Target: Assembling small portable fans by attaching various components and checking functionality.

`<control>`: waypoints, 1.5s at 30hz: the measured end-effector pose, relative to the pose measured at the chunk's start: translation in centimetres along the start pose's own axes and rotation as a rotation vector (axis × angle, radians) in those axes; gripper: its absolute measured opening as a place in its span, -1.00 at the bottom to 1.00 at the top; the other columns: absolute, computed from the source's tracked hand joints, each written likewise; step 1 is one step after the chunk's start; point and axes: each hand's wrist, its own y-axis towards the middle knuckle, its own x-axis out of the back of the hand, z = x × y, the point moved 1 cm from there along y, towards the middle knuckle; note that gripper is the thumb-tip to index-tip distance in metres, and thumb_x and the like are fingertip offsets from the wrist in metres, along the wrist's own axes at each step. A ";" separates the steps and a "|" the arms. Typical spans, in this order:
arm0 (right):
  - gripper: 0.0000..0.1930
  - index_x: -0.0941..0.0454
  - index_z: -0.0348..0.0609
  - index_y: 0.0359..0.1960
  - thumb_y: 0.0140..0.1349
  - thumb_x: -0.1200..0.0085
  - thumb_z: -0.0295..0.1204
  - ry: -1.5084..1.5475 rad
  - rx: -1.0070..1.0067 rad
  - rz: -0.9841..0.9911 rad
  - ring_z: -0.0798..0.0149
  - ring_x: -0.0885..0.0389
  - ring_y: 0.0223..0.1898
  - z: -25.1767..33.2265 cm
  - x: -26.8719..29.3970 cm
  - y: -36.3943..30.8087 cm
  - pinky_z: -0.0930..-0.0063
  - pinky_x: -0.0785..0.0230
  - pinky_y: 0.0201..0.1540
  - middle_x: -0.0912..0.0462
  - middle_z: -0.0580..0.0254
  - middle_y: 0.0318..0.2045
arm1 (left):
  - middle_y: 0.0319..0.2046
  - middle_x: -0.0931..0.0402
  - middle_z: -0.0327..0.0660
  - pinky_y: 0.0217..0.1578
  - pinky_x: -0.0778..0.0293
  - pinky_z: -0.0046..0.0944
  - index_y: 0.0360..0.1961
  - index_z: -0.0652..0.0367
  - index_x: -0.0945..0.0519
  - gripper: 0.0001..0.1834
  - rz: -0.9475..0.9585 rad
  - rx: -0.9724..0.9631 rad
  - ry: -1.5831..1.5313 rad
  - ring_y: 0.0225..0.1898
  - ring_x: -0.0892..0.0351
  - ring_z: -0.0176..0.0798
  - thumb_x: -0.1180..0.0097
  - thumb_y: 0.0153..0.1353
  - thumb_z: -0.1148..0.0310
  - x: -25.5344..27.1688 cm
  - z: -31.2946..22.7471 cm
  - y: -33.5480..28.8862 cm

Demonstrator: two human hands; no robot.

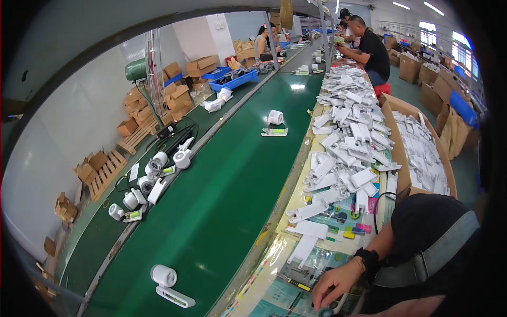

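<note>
My right hand (337,284), with a dark watch on its wrist, is low over the worktable with its fingers curled together. At its fingertips, by the lower edge, is a small dark round part (325,312), partly cut off. Of my left arm only a piece of forearm (409,307) shows; that hand is out of the picture. A slim yellow and black tool (299,285) lies just left of my right hand. Beyond it are white plastic housing pieces (309,229), which lead into a big heap of similar white pieces (351,124).
Left of the table runs a green conveyor belt (222,195). A white handheld fan (170,288) lies on it nearby, another (274,124) farther off. Several fan assemblies (150,182) line its far edge. A carton (449,177) of white parts stands at right; a co-worker (374,50) sits beyond.
</note>
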 end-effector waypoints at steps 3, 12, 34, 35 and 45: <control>-0.79 -0.57 -0.20 -0.18 0.26 0.01 -0.36 0.029 0.085 -0.062 0.36 -0.54 -0.36 -0.7 0.3 0.1 0.48 -0.38 -0.36 -0.60 0.21 -0.33 | -0.31 -0.54 -0.11 -0.27 -0.42 -0.28 -0.11 0.25 -0.49 -0.69 0.059 0.020 -0.001 -0.31 -0.51 -0.25 0.14 0.24 0.30 0.1 1.7 1.5; -0.81 -0.48 -0.32 -0.12 0.25 0.05 -0.53 0.011 0.091 -0.070 0.30 -0.47 -0.21 -2.1 -0.4 -0.5 0.47 -0.28 -0.19 -0.53 0.13 -0.24 | -0.33 -0.53 -0.12 -0.27 -0.42 -0.29 -0.12 0.24 -0.49 -0.68 0.209 0.035 0.004 -0.33 -0.50 -0.28 0.16 0.25 0.25 -0.3 4.4 5.0; -0.78 -0.48 -0.23 -0.10 0.28 0.05 -0.41 -0.151 0.093 0.016 0.46 -0.46 -0.31 -1.9 -1.2 -1.7 0.56 -0.28 -0.32 -0.55 0.27 -0.29 | -0.37 -0.52 -0.17 -0.30 -0.41 -0.31 -0.15 0.22 -0.50 -0.63 0.376 0.055 0.186 -0.36 -0.48 -0.34 0.19 0.28 0.14 0.4 10.2 10.2; -0.78 -0.49 -0.20 -0.13 0.27 0.06 -0.37 -0.164 0.052 0.037 0.46 -0.48 -0.31 -1.8 -1.3 -1.1 0.55 -0.30 -0.29 -0.56 0.30 -0.32 | -0.37 -0.52 -0.17 -0.30 -0.41 -0.31 -0.15 0.22 -0.50 -0.62 0.345 0.064 0.192 -0.36 -0.48 -0.34 0.19 0.29 0.14 0.2 10.2 9.1; -0.82 -0.55 -0.21 -0.23 0.19 -0.01 -0.42 0.076 -0.066 -0.351 0.57 -0.43 -0.57 -2.2 2.9 -3.4 0.72 -0.33 -0.51 -0.53 0.35 -0.54 | -0.39 -0.52 -0.19 -0.32 -0.41 -0.32 -0.09 0.22 -0.50 -0.52 -0.480 0.747 -0.362 -0.37 -0.47 -0.36 0.15 0.26 0.01 -19.1 5.2 -27.3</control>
